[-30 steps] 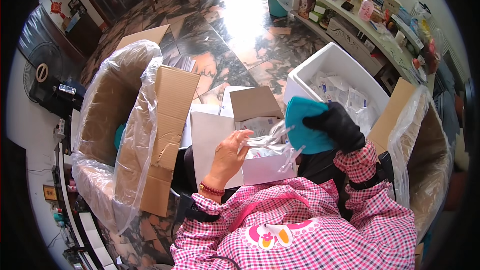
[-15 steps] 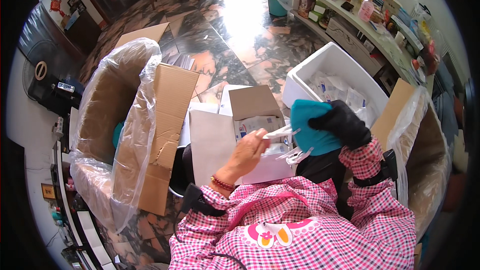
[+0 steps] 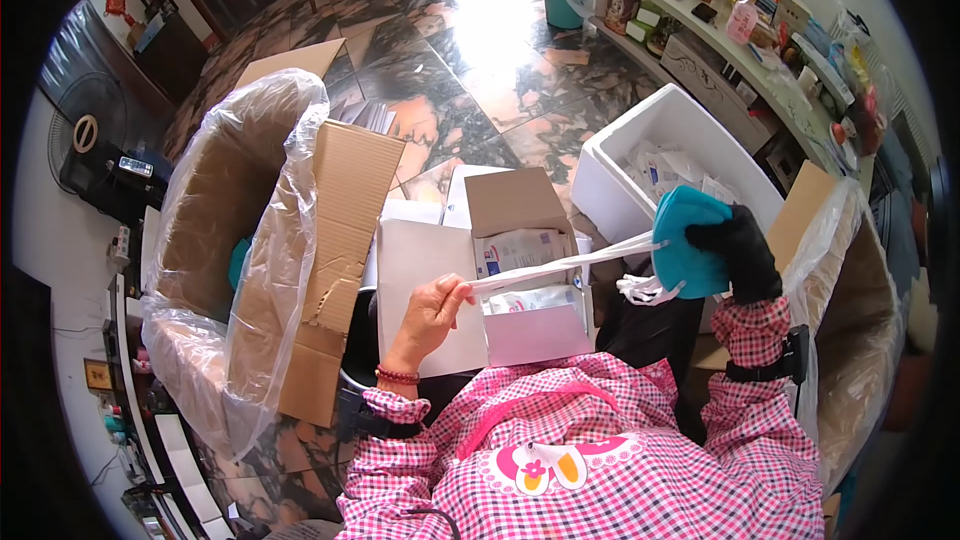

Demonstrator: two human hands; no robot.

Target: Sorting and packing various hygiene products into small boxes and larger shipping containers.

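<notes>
In my right hand, which wears a black glove, are teal cup-shaped face masks, seemingly stacked together. White elastic straps stretch taut from them to my bare left hand, whose fingers pinch their ends. More strap loops hang bunched below the masks. Under the stretched straps, by my lap, an opened small carton holds white printed packets. A white foam box with clear printed packets inside stands just beyond my right hand.
On the left stands a large cardboard box lined with clear plastic, something teal inside. Another plastic-lined box is at my right. Farther off are a teal bin and a cluttered low cabinet.
My left hand has drawn back toward the left, stretching the straps long. My right hand has moved right with the masks, widening the gap between the hands.
</notes>
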